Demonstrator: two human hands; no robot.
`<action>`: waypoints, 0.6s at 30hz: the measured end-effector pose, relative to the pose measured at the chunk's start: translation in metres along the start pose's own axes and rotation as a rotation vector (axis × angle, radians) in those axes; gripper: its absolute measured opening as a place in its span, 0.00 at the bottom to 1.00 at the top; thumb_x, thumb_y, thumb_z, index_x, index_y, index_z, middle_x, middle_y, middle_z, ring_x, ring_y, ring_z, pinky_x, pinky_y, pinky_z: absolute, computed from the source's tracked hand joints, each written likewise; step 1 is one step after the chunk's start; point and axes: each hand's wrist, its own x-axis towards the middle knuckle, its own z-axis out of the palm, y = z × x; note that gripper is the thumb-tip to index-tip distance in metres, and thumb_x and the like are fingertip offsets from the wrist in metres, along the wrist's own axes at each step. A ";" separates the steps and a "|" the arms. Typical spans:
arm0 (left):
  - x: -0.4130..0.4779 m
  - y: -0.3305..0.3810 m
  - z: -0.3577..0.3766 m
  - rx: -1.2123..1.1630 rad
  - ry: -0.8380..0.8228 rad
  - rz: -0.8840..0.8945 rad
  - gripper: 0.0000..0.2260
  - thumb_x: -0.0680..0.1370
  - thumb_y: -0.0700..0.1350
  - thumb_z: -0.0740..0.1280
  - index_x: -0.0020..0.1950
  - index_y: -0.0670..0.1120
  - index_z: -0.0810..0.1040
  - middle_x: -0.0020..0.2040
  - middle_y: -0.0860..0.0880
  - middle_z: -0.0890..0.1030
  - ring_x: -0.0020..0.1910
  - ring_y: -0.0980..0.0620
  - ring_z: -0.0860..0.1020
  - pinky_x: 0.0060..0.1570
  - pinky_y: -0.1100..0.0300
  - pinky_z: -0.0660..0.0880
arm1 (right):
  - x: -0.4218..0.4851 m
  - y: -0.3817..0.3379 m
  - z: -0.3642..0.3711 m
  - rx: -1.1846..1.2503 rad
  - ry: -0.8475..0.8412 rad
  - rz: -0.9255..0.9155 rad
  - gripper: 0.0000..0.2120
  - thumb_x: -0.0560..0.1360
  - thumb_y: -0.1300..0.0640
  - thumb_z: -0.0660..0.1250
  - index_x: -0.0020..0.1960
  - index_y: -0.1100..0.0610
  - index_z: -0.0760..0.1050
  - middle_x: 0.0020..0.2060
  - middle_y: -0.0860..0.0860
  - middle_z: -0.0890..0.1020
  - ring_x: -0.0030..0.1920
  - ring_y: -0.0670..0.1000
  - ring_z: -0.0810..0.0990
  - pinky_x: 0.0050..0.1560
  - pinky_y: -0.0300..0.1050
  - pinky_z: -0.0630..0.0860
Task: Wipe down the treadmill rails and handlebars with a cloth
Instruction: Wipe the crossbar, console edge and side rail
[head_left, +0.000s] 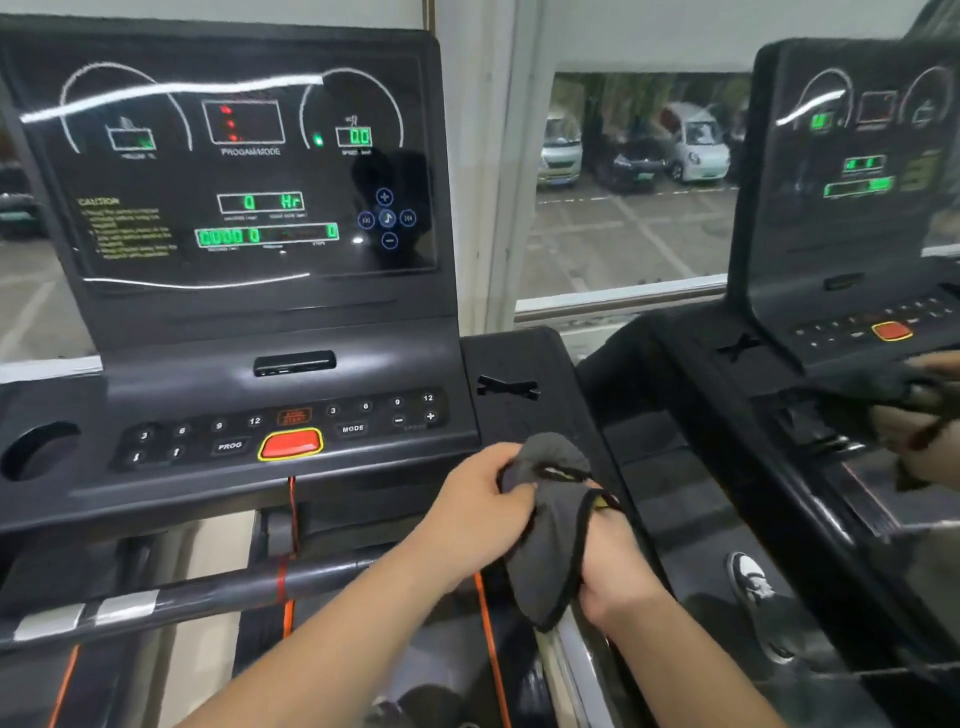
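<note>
A dark grey cloth (550, 525) with a black hem is bunched between both hands, just below the right end of the treadmill console (249, 415). My left hand (475, 506) grips its upper fold with curled fingers. My right hand (610, 564) holds the lower part, and the cloth drapes over its fingers. Under my right hand the shiny right side rail (587, 670) runs toward me. A black front handlebar (208, 592) with silver sensor patches crosses below the console on the left.
The lit display panel (239, 161) stands ahead, with a red stop button (291, 444) and an orange safety cord below. A mirrored wall (779, 364) at the right reflects the treadmill and my hands. A window behind looks onto parked cars.
</note>
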 end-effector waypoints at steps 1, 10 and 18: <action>0.006 -0.002 -0.002 0.058 0.039 0.027 0.11 0.78 0.43 0.68 0.56 0.57 0.84 0.51 0.60 0.86 0.53 0.61 0.82 0.60 0.56 0.79 | 0.006 -0.001 0.000 0.044 0.015 -0.009 0.10 0.82 0.62 0.65 0.62 0.60 0.79 0.40 0.56 0.87 0.37 0.52 0.87 0.33 0.43 0.81; 0.063 -0.018 -0.045 0.396 0.169 0.117 0.13 0.80 0.49 0.68 0.64 0.51 0.80 0.59 0.53 0.80 0.57 0.54 0.79 0.62 0.56 0.76 | 0.077 -0.049 0.019 -0.868 0.215 -0.931 0.05 0.75 0.43 0.69 0.46 0.41 0.73 0.45 0.48 0.78 0.49 0.50 0.78 0.55 0.50 0.79; 0.112 -0.023 -0.089 0.938 -0.065 0.286 0.13 0.76 0.46 0.60 0.56 0.49 0.80 0.54 0.49 0.75 0.57 0.46 0.74 0.50 0.47 0.79 | 0.145 0.000 0.033 -1.564 0.041 -0.525 0.34 0.80 0.40 0.48 0.80 0.58 0.63 0.79 0.55 0.65 0.80 0.55 0.63 0.79 0.56 0.61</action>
